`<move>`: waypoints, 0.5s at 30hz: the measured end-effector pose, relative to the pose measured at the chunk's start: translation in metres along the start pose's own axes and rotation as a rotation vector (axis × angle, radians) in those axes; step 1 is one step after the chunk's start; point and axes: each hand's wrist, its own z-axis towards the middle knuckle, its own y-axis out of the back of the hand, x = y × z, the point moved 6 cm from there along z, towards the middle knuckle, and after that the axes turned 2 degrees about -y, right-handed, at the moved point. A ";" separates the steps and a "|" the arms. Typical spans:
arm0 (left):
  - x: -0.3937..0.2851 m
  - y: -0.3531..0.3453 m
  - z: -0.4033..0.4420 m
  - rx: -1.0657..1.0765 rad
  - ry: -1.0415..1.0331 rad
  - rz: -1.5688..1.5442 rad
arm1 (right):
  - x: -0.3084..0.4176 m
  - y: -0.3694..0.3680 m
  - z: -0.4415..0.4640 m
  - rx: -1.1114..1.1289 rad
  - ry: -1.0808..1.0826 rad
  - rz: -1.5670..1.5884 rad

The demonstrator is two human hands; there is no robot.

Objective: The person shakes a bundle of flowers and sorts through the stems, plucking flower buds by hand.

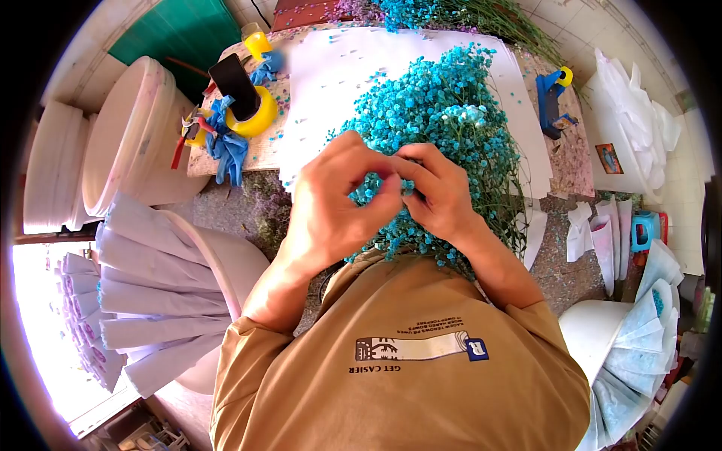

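Blue flowers on green stems (436,105) lie in a loose heap over white paper sheets (316,83) and hang past the table's near edge. Above the near part of the heap are both hands, close together. My left hand (342,195) has its thumb and index finger pinched; whatever is between the tips is too small to make out. My right hand (436,188) has bent fingers pressed together beside a small blue blossom, with their tips nearly touching the left ones. What the right fingers hold is hidden.
At the table's left are a phone (234,86), a yellow tape roll (256,114) and blue gloves (228,143). A blue tape dispenser (550,101) stands at the right. Wrapped bundles fill a left bucket (226,263) and a right bucket (594,331). More flowers (410,11) lie behind.
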 end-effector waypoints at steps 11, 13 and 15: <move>0.048 0.012 0.010 0.061 0.382 -0.571 | 0.003 0.000 -0.003 -0.063 0.115 0.000; 0.054 0.003 0.009 0.211 0.339 -0.323 | 0.002 -0.001 -0.004 -0.064 0.128 -0.012; 0.056 0.002 0.009 0.236 0.316 -0.251 | 0.002 -0.001 -0.005 -0.064 0.144 -0.025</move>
